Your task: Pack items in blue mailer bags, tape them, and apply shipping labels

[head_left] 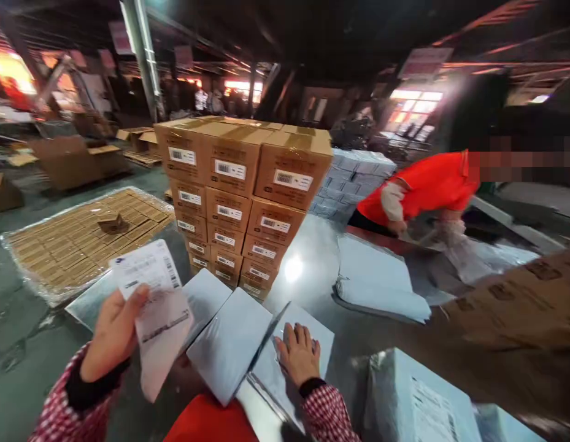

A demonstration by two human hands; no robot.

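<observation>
Surface: glossy grey metal bench (312,258), reflecting one bright spot of overhead light. Room: dim warehouse with a dark ceiling, a steel pillar (144,58) at rear left, lit windows behind, and loose brown cartons on the green floor (18,331).

On the bench, a stack of brown corrugated cardboard cartons (238,196), taped along the top, each carrying a white barcode label. Three columns face the camera; six tiers can be counted in the nearest column. Left of it, on the floor, a flat pallet of small tan boxes under clear plastic wrap (77,239).

Near edge of bench: three flat grey plastic mailer parcels (229,344), smooth and matte, lying side by side and overlapping at the edges. The right hand (299,353) lies flat, fingers spread, palm down on the rightmost parcel. The left hand (114,331) is raised above the bench's left end, thumb and fingers pinched on a white paper shipping-label sheet (156,307), printed with barcodes and curling downward. Both sleeves are red-and-white check.

Centre right: a pile of folded white plastic mailer bags (377,288), soft edged; count cannot be told. Bottom right: one larger grey wrapped parcel with a white label (413,399). Far right: a blurred brown cardboard sheet (510,301).

One other person in an orange top (427,184) bends over the far end of the bench; their hands are blurred.
</observation>
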